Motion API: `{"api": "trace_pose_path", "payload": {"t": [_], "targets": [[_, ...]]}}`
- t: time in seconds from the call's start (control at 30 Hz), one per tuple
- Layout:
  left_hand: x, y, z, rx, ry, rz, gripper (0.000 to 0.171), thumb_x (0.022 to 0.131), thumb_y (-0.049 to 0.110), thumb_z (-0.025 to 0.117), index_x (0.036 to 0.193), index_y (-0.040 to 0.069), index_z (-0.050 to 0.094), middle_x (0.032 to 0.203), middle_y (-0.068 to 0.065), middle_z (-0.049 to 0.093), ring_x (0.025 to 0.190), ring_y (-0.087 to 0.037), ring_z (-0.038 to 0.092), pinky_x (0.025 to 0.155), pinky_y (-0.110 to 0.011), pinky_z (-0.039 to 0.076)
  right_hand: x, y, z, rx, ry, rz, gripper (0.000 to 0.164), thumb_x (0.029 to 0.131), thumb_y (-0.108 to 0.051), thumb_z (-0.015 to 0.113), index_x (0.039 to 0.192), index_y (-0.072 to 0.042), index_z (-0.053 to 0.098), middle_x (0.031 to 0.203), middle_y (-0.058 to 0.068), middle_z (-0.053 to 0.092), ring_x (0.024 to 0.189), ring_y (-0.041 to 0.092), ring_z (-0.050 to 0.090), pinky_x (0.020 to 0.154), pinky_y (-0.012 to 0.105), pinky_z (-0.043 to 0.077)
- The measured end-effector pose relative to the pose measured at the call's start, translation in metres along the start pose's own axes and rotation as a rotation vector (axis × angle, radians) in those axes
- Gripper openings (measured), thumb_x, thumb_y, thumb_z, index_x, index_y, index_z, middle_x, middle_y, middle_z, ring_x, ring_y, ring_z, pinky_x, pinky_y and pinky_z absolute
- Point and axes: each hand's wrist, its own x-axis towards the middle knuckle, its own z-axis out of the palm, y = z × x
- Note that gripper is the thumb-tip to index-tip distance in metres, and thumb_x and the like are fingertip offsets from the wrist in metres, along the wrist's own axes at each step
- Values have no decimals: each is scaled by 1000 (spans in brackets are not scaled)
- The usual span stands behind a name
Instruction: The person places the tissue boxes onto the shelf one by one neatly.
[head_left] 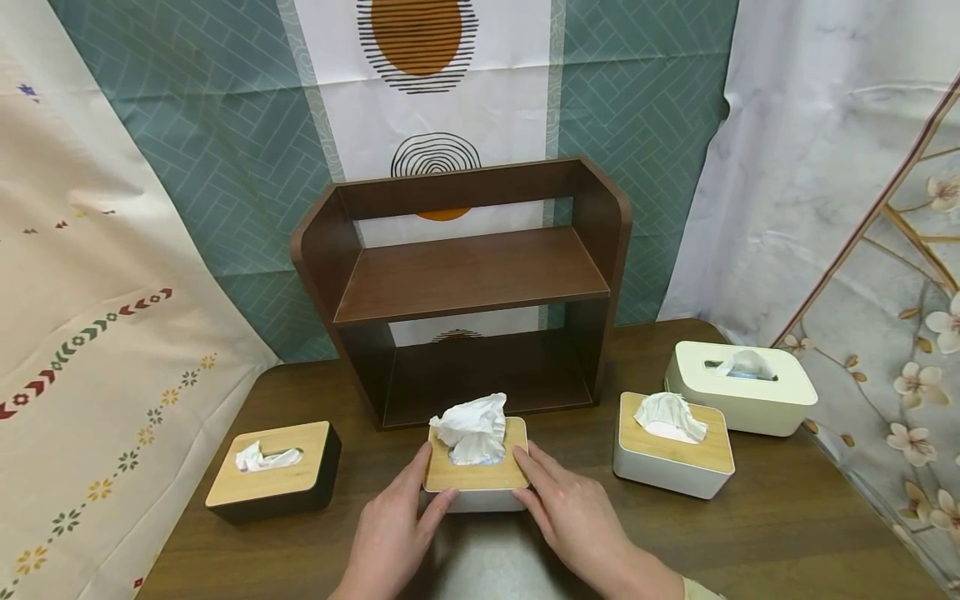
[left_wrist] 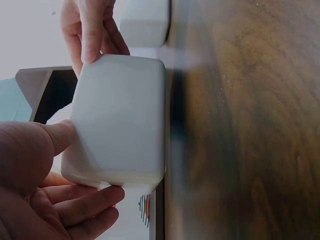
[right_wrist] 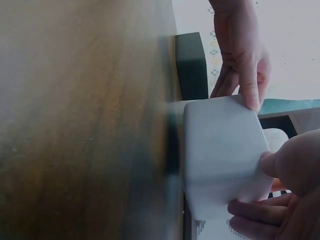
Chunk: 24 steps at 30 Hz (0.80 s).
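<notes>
1. Far left, a dark tissue box (head_left: 273, 477) with a wooden lid stands on the table (head_left: 750, 517), well apart from both hands and untouched.
2. Next, the left hand (head_left: 393, 525) grips the central tissue box at its left end, thumb on the near face and fingers along the side.
3. In the middle, the central tissue box (head_left: 480, 478) sits upright between the hands, just in front of the brown rack (head_left: 468, 271) and outside it (whether its base touches the table or hangs slightly above, I cannot tell). The two-handed hold looks complete; letting go is not yet done, so I judge the handling of this box to be partway along.
4. The right hand (head_left: 577, 508) mirrors the left, its thumb and fingers gripping the right end.
5. Further right, a pale tissue box (head_left: 671, 452) with a wooden lid stands on the table, out of either hand's grip.
6. Far right, a cream tissue box (head_left: 738, 397) stands just behind it, likewise unhandled.
</notes>
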Motion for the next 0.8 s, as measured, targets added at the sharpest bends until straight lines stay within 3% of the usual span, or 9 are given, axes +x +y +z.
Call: {"api": "trace_pose_path", "payload": {"t": [0.47,0.8], "targets": [[10,0,-6,-14,1,-52,74,100,37,85,161,8,56,148,-16,69,127,-37,72,97,-59,59,16,2,1,61,-45,28,52,101,-25,83,147,-5,70,144,15,71,113,32,78,80,50,64],[24,-6,-11,-27,0,-92,77,99,39,86,161,7,56,150,-16,68,127,-39,72,98,-61,58,35,5,5,104,-101,46,53,104,-26,80,151,-5,67,149,18,68,122,34,75,87,53,63]]}}
